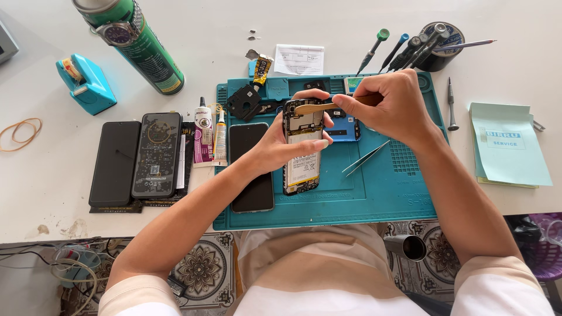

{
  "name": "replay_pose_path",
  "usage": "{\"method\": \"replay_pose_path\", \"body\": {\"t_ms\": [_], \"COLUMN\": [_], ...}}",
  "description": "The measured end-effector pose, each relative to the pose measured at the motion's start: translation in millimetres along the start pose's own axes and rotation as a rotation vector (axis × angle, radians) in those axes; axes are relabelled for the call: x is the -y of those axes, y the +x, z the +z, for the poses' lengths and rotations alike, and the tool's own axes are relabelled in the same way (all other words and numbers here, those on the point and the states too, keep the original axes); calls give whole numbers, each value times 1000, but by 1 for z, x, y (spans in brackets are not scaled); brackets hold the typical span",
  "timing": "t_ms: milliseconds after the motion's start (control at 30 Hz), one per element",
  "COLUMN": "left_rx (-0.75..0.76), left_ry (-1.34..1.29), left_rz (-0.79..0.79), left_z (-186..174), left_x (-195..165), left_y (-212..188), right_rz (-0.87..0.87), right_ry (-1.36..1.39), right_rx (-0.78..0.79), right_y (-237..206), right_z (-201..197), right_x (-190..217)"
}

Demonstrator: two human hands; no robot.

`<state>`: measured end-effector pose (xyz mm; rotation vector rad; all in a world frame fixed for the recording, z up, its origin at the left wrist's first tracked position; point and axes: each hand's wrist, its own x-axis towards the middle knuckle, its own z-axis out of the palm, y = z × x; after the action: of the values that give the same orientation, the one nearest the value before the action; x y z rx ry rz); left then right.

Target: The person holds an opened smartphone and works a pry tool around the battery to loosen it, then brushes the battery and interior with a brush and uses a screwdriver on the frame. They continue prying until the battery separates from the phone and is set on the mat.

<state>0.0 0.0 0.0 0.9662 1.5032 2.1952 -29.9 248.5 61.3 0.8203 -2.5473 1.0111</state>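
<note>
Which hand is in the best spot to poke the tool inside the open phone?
The right hand. It already grips the flat tan tool, tip at the top of the opened phone. The left hand is busy holding the phone.

Matt teal rubbery mat (374, 199), glossy black glass phone (252, 169), shiny metal tweezers (364, 159), matt wooden-looking tool (319, 107).

light: bright, even daylight | shadows: soft, short | focus: sharp | edges: slight wide-angle bending

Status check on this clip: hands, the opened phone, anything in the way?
Left hand grips opened phone over teal mat. Right hand holds flat pry tool at its top edge. Tweezers lie alongside, not obstructing.
</note>
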Motion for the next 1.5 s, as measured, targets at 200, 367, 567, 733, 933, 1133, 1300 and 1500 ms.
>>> {"method": "replay_pose_path", "body": {"t_ms": [200,367,567,733,933,1133,1300,1500], "left_rx": [2,-1,-14,-15,-10,-9,-9,-8], "left_ry": [10,40,59,57,72,81,77,84], "left_rz": [-17,-28,-39,-43,-39,-54,-54,-47], "left_z": [-4,-4,-3,-4,-11,-10,-8,-8], "left_x": [13,12,13,14,9,6,7,7], "left_y": [23,22,22,22,17,17,18,20], "right_rz": [20,22,20,16,14,9,14,19], "right_ry": [26,18,7,2,15,8,6,12], "right_rx": [-12,-15,-12,-11,-6,-13,-13,-23], "right_y": [5,5,4,5,7,7,7,7], "right_z": [-3,-4,-6,-4,2,1,0,-2], "right_x": [-23,-23,-24,-24,-18,-18,-19,-20]}}
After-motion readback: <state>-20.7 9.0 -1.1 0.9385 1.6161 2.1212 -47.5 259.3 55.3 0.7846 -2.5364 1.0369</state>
